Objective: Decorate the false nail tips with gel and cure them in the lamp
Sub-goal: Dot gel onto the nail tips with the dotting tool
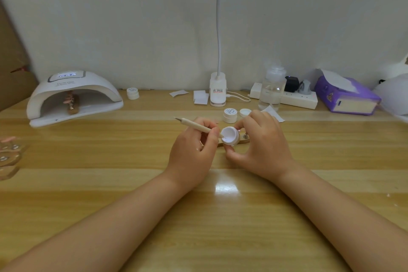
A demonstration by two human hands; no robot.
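The step in hand looks like loading the tool with gel. The right hand (262, 143) pinches a small open gel pot (230, 136) between thumb below and fingers above, tilted so its white inside faces the person. The left hand (194, 150) grips a slim nail-art pen (196, 126) with its fingers curled round the shaft; the near end of the pen sits at the pot's left rim, the pointed far end sticks out up and to the left.

To do this well, I would keep the pot steady against the wooden table (110, 183) and take only a little gel on the tip, wiping the excess on the rim (a heavy bead is likely to run off a curved nail tip). Whether the pen end already carries gel is too small to tell.

Just beyond the pot, partly hidden by it and the right hand, lies a wooden holder (245, 138), probably the one carrying the nail tips to be decorated next. Another strip of pink nail tips (70, 100) sits inside the curing lamp (72, 95) at the far left, whose display is lit. More holders with nail tips (10, 152) lie at the left edge.

Behind the hands stand a closed gel pot (230, 115) and a loose white lid (245, 112), near enough to recap the open pot afterwards.
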